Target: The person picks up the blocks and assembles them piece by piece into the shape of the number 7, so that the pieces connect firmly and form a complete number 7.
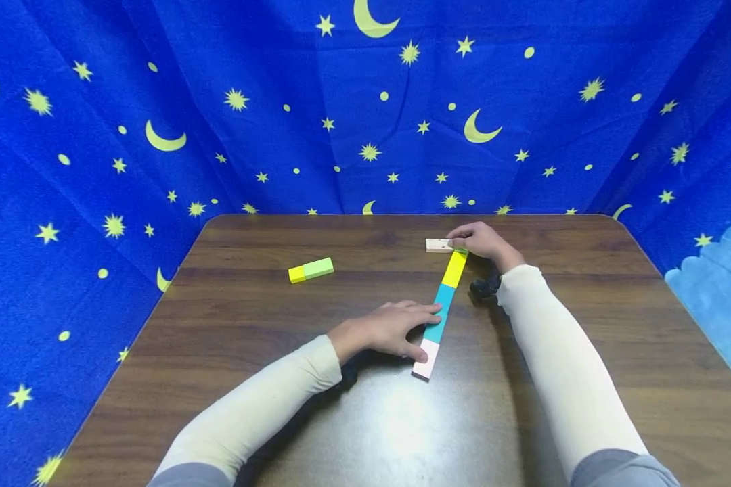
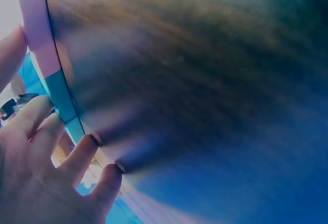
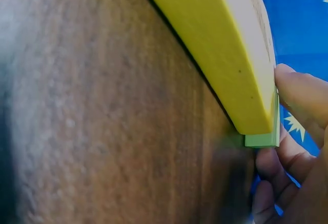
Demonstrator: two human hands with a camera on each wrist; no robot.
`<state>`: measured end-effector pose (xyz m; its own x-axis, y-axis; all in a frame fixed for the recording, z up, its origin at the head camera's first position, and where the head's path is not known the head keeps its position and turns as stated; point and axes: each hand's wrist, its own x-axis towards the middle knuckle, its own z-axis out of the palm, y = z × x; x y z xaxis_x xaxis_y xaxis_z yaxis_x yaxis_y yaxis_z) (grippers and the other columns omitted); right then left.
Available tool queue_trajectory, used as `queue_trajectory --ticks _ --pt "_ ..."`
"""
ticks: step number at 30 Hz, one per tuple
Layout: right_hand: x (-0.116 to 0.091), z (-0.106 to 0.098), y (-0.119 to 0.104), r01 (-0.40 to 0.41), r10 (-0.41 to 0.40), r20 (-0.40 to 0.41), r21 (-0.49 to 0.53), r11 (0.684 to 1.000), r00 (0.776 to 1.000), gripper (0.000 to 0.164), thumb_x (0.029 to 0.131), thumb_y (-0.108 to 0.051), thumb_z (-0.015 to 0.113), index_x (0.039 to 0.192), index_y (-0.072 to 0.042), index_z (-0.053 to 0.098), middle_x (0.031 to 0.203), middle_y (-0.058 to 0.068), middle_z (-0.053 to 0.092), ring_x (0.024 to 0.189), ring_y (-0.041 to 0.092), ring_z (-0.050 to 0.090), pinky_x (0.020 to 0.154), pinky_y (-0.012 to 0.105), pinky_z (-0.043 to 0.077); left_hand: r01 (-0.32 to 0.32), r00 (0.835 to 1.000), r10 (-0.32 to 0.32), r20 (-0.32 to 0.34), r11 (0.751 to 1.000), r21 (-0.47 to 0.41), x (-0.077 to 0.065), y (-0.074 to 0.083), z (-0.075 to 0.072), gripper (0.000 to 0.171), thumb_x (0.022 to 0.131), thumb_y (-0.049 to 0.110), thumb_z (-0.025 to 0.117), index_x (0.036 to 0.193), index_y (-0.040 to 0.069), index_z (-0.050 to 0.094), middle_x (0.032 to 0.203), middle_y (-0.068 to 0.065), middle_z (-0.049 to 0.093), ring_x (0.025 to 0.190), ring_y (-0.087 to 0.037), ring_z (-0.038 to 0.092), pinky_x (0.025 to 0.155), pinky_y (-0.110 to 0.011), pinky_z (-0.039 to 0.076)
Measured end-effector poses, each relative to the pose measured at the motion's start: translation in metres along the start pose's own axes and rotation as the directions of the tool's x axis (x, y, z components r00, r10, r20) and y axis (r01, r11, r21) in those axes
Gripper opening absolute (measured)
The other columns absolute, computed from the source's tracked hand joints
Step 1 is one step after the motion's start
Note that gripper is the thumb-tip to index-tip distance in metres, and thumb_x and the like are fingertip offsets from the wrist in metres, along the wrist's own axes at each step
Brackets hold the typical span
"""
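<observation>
A slanting row of blocks lies on the table, with pink [image 1: 425, 358] nearest, teal [image 1: 444, 295] in the middle and yellow [image 1: 454, 269] farther away. My left hand [image 1: 396, 329] rests against the row's left side, fingers spread over the teal part and thumb on the pink block. At the far end my right hand [image 1: 486, 242] pinches a light green block [image 3: 262, 140], mostly covered in the head view, against the yellow block's end. A pale wooden block [image 1: 436, 245] lies crosswise beside the right thumb.
On the left of the brown table [image 1: 244, 325], a small yellow block [image 1: 296, 274] and a longer light green block [image 1: 319, 268] lie end to end. A blue star-patterned cloth [image 1: 317, 149] hangs behind the table's far edge and along the sides.
</observation>
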<state>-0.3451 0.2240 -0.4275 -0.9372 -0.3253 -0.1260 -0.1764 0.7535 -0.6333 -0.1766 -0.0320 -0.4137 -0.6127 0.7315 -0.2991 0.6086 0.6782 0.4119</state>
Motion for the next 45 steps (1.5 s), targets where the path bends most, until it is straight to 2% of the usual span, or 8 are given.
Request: queue_trajectory --ticks 8,21,33,39,41,45 --pt "-0.002 -0.001 0.003 -0.038 0.038 -0.007 0.031 0.999 0.999 0.034 0.099 -0.023 0.057 0.126 -0.005 0.066 0.134 0.022 0.061 0.115 0.034 0.057 0.099 0.048 0.047 0.005 1.0 -0.005 0.004 1.0 0.002 0.0 0.003 -0.003 0.072 0.091 0.05 0.066 0.154 0.03 0.036 0.167 0.016 0.017 0.153 -0.017 0.024 0.121 -0.05 0.027" --pt "-0.001 -0.001 0.015 -0.028 0.029 -0.01 0.094 0.995 1.0 0.037 0.1 -0.027 0.057 0.129 -0.006 0.065 0.142 0.023 0.055 0.133 0.04 0.048 0.11 0.054 0.04 0.006 1.0 -0.006 0.002 1.0 0.011 0.003 0.004 -0.002 0.072 0.091 0.049 0.067 0.153 0.03 0.037 0.166 0.015 0.019 0.153 -0.017 0.025 0.122 -0.049 0.026" --pt "-0.003 0.002 0.016 -0.05 0.052 -0.014 0.141 0.989 0.999 0.039 0.101 -0.028 0.054 0.134 -0.008 0.061 0.146 0.021 0.052 0.129 0.035 0.049 0.11 0.052 0.04 0.001 1.0 -0.001 -0.017 0.999 0.036 0.0 0.005 -0.002 0.073 0.091 0.05 0.066 0.154 0.029 0.036 0.167 0.015 0.015 0.152 -0.018 0.027 0.12 -0.047 0.031" --pt "-0.003 0.002 0.017 -0.056 0.058 -0.014 0.145 0.988 0.998 0.039 0.102 -0.028 0.052 0.135 -0.008 0.06 0.147 0.02 0.051 0.13 0.035 0.048 0.112 0.053 0.038 -0.022 1.0 0.022 -0.02 1.0 0.015 -0.001 0.004 -0.003 0.072 0.093 0.047 0.065 0.155 0.027 0.035 0.167 0.013 0.016 0.152 -0.019 0.027 0.121 -0.046 0.031" --pt "-0.004 0.001 0.015 -0.048 0.05 -0.012 0.136 0.99 0.999 0.04 0.103 -0.027 0.051 0.136 -0.007 0.058 0.146 0.021 0.051 0.13 0.036 0.048 0.111 0.053 0.038 -0.033 0.999 0.033 -0.023 0.999 -0.002 -0.002 0.003 -0.004 0.072 0.094 0.046 0.064 0.155 0.025 0.034 0.168 0.011 0.017 0.153 -0.019 0.027 0.121 -0.045 0.03" --pt "-0.01 -0.003 0.007 0.028 -0.026 -0.032 0.064 0.998 0.999 0.041 0.103 -0.024 0.05 0.137 -0.001 0.056 0.141 0.025 0.054 0.127 0.039 0.052 0.108 0.055 0.041 -0.035 0.999 0.034 -0.036 0.999 -0.009 -0.005 0.0 -0.007 0.07 0.095 0.043 0.063 0.156 0.023 0.034 0.168 0.008 0.017 0.152 -0.02 0.028 0.122 -0.045 0.031"
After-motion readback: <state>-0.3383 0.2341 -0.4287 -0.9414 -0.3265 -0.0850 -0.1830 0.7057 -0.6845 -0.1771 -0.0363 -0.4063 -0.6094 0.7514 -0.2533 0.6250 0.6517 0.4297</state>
